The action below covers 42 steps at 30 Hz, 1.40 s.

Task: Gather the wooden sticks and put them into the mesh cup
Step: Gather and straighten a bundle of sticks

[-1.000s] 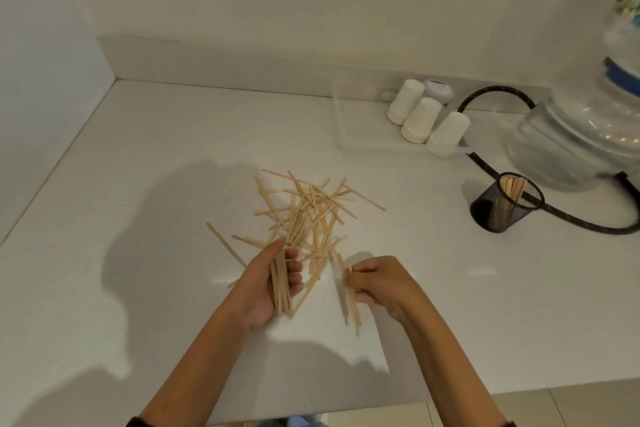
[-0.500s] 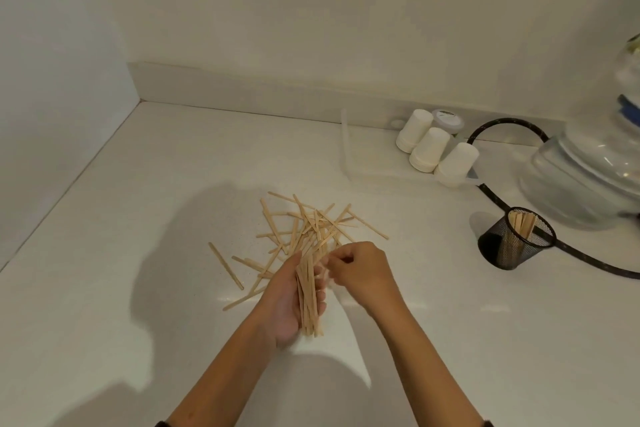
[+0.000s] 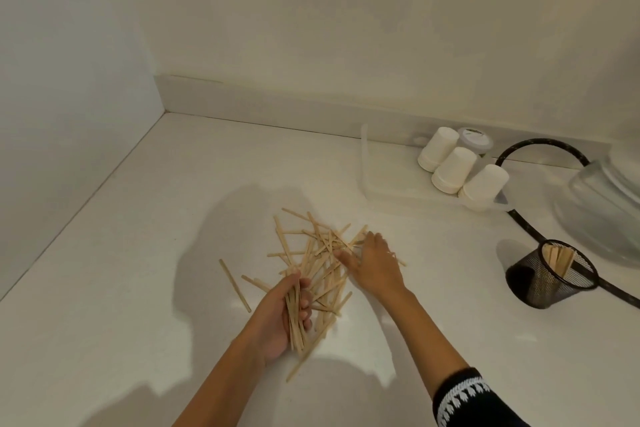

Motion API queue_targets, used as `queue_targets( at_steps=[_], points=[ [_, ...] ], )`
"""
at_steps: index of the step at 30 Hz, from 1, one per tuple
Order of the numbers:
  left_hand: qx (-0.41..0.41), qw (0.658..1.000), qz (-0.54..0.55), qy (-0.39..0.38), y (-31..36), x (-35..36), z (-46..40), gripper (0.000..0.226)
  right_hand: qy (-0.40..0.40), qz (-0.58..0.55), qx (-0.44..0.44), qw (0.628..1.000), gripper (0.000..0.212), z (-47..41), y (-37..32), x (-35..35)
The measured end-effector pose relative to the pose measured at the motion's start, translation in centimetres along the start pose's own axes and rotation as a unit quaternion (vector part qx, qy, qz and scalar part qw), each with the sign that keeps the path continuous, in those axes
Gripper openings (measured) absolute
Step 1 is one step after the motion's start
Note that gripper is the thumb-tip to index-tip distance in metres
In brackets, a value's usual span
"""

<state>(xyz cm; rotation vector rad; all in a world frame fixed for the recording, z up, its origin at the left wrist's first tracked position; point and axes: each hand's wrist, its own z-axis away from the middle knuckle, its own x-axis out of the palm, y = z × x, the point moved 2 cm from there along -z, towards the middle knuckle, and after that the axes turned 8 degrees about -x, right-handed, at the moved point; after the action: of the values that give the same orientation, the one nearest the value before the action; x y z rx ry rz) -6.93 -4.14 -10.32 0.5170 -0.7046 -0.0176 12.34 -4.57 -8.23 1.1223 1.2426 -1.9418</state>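
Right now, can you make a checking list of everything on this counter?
Surface: white counter, in a wall corner.
Job's things: loose wooden sticks piled mid-counter; one stray stick lies apart to the left; black mesh cup already holds a few sticks.
Clutter: three upturned paper cups in a clear tray; a small lidded tub; a large water bottle.
Grippers: left hand grips a bundle of sticks; right hand rests open on the pile.
Cables: black hose loops past the cup.
Surroundings: plain walls.
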Motion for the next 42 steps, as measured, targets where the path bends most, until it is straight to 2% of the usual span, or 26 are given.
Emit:
queue_targets(
  at_steps=[5, 11, 14, 17, 25, 28, 29, 32, 34, 36, 42],
  points=[
    [0.016, 1.000, -0.017, 0.000, -0.2, -0.1, -0.1, 0.031, -0.010, 0.012, -0.068, 0.998, 0.110, 1.1, -2.5, 1.9],
    [0.027, 1.000, -0.013, 0.004, -0.4, -0.3, 0.0, 0.034, -0.092, 0.021, -0.193, 0.977, 0.095, 3.4, -0.8, 2.3],
    [0.025, 1.000, -0.012, 0.004, -0.4, -0.4, 0.0, 0.034, -0.114, 0.029, -0.219, 0.969, 0.098, 4.1, 0.5, 2.1],
    [0.026, 1.000, -0.012, 0.001, -0.4, -0.3, 0.0, 0.034, -0.070, 0.041, -0.242, 0.967, 0.092, 4.6, 0.7, 2.4],
    [0.022, 1.000, -0.005, 0.011, -0.3, -0.1, 0.1, 0.033, 0.093, 0.031, -0.294, 0.951, 0.041, 5.5, 0.3, 2.5],
    [0.023, 1.000, 0.000, 0.015, -0.4, 0.0, 0.2, 0.033, 0.115, 0.013, -0.328, 0.938, 0.025, 6.1, -0.4, 2.2],
    [0.024, 1.000, 0.001, 0.015, -0.4, 0.0, 0.2, 0.033, 0.117, 0.019, -0.335, 0.935, 0.023, 6.2, -0.5, 2.3],
    [0.026, 1.000, 0.001, 0.012, -0.4, 0.0, 0.3, 0.032, 0.088, 0.032, -0.317, 0.944, 0.041, 6.8, -0.6, 2.3],
    [0.027, 1.000, 0.000, 0.011, -0.4, 0.0, 0.3, 0.032, 0.088, 0.095, -0.334, 0.934, 0.036, 6.9, -0.5, 3.0],
    [0.025, 1.000, 0.001, 0.012, -0.4, 0.0, 0.3, 0.032, 0.098, 0.158, -0.340, 0.922, 0.044, 7.0, -0.5, 3.4],
    [0.027, 0.999, -0.001, 0.017, -0.4, 0.0, 0.3, 0.032, 0.191, 0.154, -0.358, 0.901, 0.026, 7.1, 0.1, 2.7]
  ],
)
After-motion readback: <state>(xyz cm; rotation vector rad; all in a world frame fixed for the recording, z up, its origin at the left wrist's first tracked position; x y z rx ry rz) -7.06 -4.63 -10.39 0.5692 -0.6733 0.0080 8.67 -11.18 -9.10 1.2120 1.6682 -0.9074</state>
